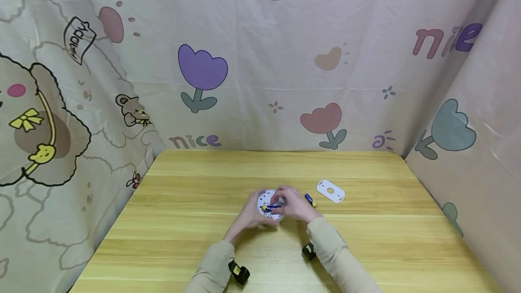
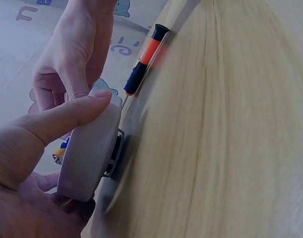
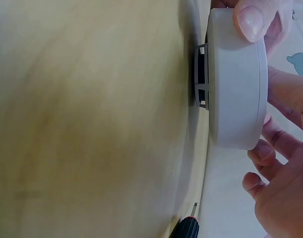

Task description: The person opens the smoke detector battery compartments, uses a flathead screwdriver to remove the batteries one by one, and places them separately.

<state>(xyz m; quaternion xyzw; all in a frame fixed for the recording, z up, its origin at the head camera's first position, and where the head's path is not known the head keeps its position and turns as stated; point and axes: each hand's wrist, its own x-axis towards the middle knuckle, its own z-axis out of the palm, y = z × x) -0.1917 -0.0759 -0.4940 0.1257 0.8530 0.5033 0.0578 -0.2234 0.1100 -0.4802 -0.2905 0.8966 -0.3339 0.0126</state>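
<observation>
Left hand point(image 1: 252, 214): curled round the rim of a round white device point(image 2: 89, 148), likely a steadying grip that leaves its upper face accessible. Right hand point(image 1: 297, 205): bent over that face, pinching, as far as I can see, a blue-and-yellow battery point(image 1: 272, 206); a fingertip hold suits so small a piece. Device, position: between both hands, vented cage point(image 3: 202, 87) towards the table point(image 1: 183, 220), contact uncertain; presumably turned so the battery side can be seen. Screwdriver point(image 2: 150, 50), black and orange: apart from the device, probably within reach. White plate point(image 1: 336, 195), centre hole: flat, farther right, seemingly out of the way. Patterned curtain point(image 1: 244, 121): behind all.
</observation>
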